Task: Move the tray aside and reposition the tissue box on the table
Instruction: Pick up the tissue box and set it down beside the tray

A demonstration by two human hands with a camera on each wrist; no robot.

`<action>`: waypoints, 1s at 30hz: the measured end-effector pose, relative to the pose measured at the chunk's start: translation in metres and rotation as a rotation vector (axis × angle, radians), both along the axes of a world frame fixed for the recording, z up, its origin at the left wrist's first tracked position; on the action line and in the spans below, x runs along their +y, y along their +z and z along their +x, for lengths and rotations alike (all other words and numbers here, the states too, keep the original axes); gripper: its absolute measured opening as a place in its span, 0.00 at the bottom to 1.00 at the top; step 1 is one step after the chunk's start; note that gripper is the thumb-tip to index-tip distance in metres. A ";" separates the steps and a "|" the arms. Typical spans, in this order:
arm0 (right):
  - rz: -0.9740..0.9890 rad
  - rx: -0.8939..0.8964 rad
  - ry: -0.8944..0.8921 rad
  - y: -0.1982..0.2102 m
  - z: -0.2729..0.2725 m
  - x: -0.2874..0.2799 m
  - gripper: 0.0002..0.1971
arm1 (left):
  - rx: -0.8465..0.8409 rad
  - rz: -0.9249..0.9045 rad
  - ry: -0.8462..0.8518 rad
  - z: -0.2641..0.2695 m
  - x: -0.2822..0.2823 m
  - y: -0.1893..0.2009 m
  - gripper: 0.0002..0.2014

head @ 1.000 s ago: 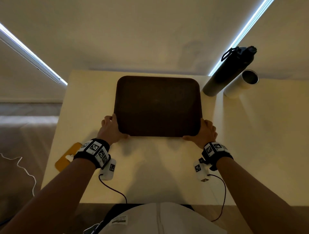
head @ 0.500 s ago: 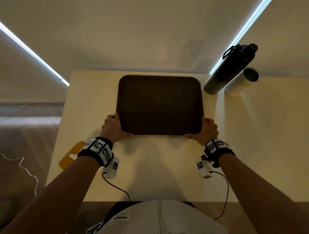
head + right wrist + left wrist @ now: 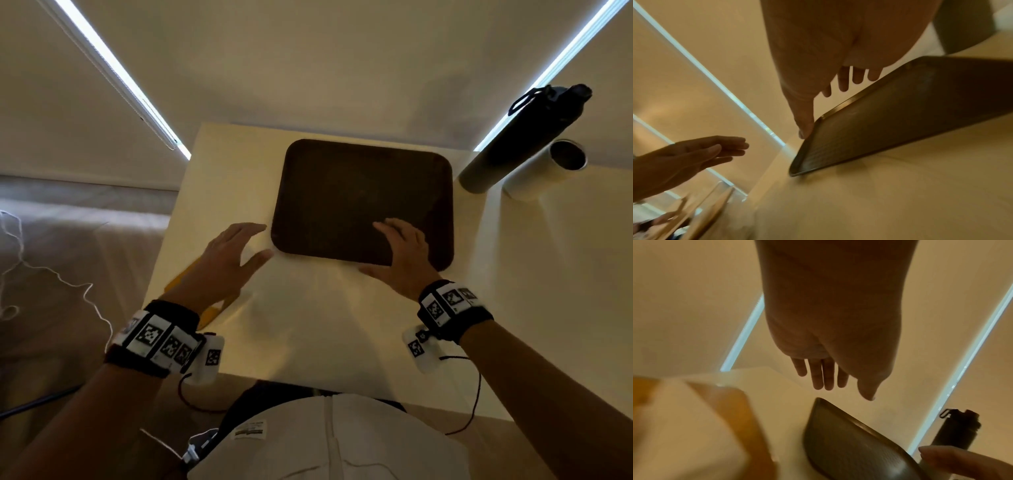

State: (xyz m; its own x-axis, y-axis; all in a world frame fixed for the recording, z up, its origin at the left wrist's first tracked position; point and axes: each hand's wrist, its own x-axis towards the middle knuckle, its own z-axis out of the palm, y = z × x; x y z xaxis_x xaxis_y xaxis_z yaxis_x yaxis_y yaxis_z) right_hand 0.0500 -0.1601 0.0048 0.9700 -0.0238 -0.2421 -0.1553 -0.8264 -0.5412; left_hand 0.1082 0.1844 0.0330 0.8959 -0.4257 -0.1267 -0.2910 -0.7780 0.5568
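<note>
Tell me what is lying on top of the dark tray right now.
Nothing rests on the tray that shows. The right hand, fingers straight, hovers over its near edge and hides that patch; the left hand is off to the side.

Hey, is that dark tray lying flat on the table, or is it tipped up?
Flat. In the head view the tray sits level on the table, and the right wrist view shows its near rim against the tabletop. Neither hand holds it.

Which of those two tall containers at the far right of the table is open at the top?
The pale cylinder, farthest right: its mouth shows open. The dark bottle beside it has a cap with a loop.
</note>
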 end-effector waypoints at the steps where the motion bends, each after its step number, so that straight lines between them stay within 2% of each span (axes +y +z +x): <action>1: 0.031 -0.006 0.054 0.001 0.001 0.016 0.43 | 0.019 -0.017 0.013 -0.006 0.020 0.003 0.29; 5: 0.139 0.030 0.274 0.006 0.006 0.082 0.37 | 0.170 0.001 0.105 -0.021 0.089 0.007 0.42; 8: 0.200 0.087 0.393 0.005 0.010 0.140 0.37 | 0.281 0.055 0.137 -0.027 0.134 0.001 0.51; 11: 0.212 0.142 0.455 0.002 0.013 0.193 0.42 | 0.407 0.090 0.066 -0.024 0.169 -0.012 0.58; 14: 0.211 0.233 0.420 -0.004 0.015 0.235 0.52 | 0.488 0.128 -0.040 -0.015 0.189 -0.027 0.66; 19: 0.206 0.309 0.289 -0.015 0.009 0.269 0.60 | 0.397 0.046 -0.173 -0.003 0.197 -0.048 0.60; 24: 0.216 0.281 0.165 -0.015 -0.001 0.280 0.60 | 0.316 -0.043 -0.245 0.000 0.198 -0.059 0.54; 30: 0.213 0.290 0.139 -0.014 0.000 0.285 0.59 | 0.294 -0.081 -0.274 0.006 0.202 -0.067 0.55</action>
State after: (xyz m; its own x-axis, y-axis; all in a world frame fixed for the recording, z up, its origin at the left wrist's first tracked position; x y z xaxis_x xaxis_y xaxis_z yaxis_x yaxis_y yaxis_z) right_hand 0.0499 0.1245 -0.0094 0.8512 0.1831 -0.4918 -0.2217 -0.7240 -0.6532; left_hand 0.1140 0.3866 -0.0337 0.6785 -0.6629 -0.3165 -0.3010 -0.6439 0.7034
